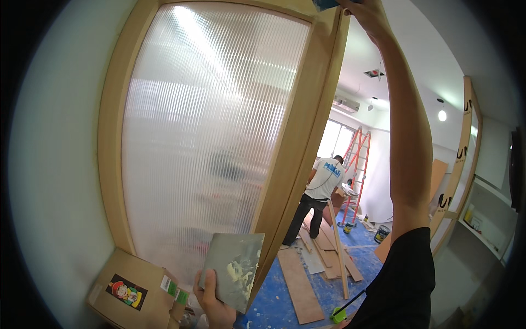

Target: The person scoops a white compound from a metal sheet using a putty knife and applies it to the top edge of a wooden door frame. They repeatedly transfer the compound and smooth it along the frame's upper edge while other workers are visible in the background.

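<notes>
My left hand (216, 307) grips a flat grey board (222, 263) by its left edge, thumb on its face. Smears of pale yellow putty lie on the board's right half. Up at the top edge of the view, my raised right hand (368, 15) closes on a blue object (324, 4), cut off by the edge, so its kind is unclear. That hand is by the upper right corner of a light wooden frame (290, 153). Ribbed translucent panelling (203, 126) fills the frame, and the grey board is in front of its lower right part.
A cardboard box (148, 290) stands at the lower left against the wall. Beyond the frame, a person in a white shirt (324, 178) bends near an orange ladder (359, 164). Wooden planks (298, 285) lie on blue floor covering (268, 307). Shelves (485, 236) are at right.
</notes>
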A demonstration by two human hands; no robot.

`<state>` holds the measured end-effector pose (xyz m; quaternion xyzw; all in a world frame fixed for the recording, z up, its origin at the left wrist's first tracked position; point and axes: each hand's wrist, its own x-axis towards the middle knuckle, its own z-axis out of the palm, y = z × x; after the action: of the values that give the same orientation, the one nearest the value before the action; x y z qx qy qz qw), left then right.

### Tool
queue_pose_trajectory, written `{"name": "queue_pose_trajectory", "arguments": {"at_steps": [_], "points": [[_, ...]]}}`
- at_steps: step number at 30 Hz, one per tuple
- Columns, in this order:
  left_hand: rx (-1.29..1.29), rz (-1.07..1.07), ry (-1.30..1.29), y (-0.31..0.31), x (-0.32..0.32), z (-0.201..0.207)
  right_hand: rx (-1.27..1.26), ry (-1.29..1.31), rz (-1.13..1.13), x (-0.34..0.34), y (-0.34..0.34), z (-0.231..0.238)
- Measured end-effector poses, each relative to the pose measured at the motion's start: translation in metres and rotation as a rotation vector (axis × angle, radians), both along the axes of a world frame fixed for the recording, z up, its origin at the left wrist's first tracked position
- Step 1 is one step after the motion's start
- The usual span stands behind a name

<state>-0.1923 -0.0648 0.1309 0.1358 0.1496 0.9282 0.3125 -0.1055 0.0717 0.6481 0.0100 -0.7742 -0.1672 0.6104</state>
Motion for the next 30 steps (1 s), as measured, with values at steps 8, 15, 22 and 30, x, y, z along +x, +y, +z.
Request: {"name": "queue_pose_trajectory", "arguments": {"at_steps": [8, 15, 22, 30], "points": [[-0.034, 0.002, 0.064, 0.002, -0.007, -0.005, -0.013, -0.112, -0.025, -0.042, 0.002, 0.033], [-0.045, 0.074, -0.017, -0.001, 0.003, 0.01, -0.026, -0.27, -0.078, -0.045, 0.007, 0.061], [-0.009, 0.075, 0.064, -0.01, 0.0, 0.016, -0.045, -0.055, 0.023, -0.021, -0.028, 0.018], [-0.035, 0.044, -0.098, -0.018, 0.005, 0.023, 0.155, 0.266, -0.059, -0.028, 0.042, -0.057]]}}
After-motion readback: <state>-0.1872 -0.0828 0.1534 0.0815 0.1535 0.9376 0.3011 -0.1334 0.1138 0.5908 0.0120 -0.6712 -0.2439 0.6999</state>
